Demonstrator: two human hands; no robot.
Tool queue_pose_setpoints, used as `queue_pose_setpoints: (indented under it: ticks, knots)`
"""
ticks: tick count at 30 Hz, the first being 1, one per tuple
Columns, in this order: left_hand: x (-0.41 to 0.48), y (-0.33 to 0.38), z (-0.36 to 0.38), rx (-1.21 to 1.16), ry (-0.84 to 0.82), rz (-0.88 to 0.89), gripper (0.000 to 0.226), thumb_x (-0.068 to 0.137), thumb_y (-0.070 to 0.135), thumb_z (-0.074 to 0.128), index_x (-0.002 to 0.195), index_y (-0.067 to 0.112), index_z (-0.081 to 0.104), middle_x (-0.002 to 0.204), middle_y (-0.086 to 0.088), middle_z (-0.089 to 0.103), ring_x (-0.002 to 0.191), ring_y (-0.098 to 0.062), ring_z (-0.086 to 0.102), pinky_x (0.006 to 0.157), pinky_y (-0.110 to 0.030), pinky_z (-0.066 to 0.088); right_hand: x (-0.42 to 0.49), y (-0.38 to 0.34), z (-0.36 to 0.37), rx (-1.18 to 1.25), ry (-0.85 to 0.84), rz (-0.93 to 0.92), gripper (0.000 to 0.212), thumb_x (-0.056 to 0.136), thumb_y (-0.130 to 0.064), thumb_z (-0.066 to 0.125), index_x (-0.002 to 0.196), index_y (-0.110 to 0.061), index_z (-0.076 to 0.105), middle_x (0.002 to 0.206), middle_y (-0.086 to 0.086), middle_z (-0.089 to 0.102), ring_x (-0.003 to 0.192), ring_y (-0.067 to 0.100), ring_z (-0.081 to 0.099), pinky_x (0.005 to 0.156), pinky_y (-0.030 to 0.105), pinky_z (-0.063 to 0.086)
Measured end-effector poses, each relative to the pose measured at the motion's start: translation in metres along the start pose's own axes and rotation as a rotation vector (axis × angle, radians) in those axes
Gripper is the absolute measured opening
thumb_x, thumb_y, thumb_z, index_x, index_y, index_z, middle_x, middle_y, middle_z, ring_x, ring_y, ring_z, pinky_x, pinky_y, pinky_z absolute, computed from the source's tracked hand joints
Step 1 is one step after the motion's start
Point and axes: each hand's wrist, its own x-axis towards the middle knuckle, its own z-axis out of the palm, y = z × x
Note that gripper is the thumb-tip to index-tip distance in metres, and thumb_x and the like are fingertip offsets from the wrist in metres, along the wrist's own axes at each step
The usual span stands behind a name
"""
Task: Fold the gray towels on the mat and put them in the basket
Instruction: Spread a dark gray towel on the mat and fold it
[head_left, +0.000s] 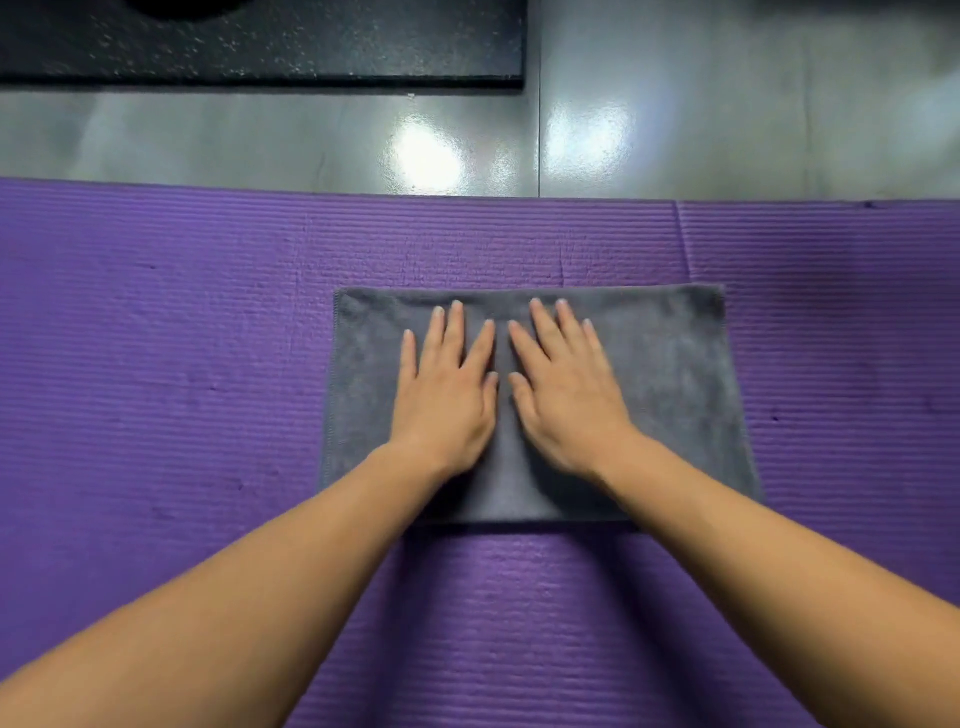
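Observation:
A gray towel (675, 374) lies flat as a rectangle on the purple ribbed mat (156, 364), a little right of centre. My left hand (447, 395) presses palm down on the towel's middle with fingers straight and slightly spread. My right hand (563, 395) lies flat right beside it, fingers straight too, thumbs nearly touching. Both forearms reach in from the bottom corners and cover the towel's near edge in part. No basket is in view.
Beyond the mat's far edge runs a shiny gray tiled floor (727, 130) with light reflections. A black speckled rubber slab (260, 47) lies at the top left. The mat extends widely to both sides and toward me.

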Motion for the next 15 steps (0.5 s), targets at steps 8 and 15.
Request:
queue_pose_setpoints:
  ticks: [8,15]
  knots:
    - [0.004,-0.052,0.004,0.137,0.056,-0.1,0.082,0.094,0.069,0.017,0.163,0.023,0.014,0.17,-0.011,0.003,0.157,-0.032,-0.004,0.126,-0.05,-0.004,-0.022,0.088,-0.001,-0.161,-0.051,0.286,0.083,0.093,-0.063,0.01,0.161,-0.017,0.015,0.169,0.008,0.003,0.156,0.03,-0.001,0.126,0.049,-0.001]
    - [0.005,-0.045,-0.002,0.119,0.045,-0.185,0.082,0.094,0.065,0.016,0.163,0.02,0.015,0.17,-0.014,0.001,0.156,-0.032,-0.006,0.125,-0.052,-0.006,-0.023,0.088,-0.01,-0.18,-0.075,0.363,0.083,0.094,-0.059,0.01,0.161,-0.01,0.012,0.169,0.013,-0.002,0.156,0.032,-0.007,0.125,0.051,-0.004]
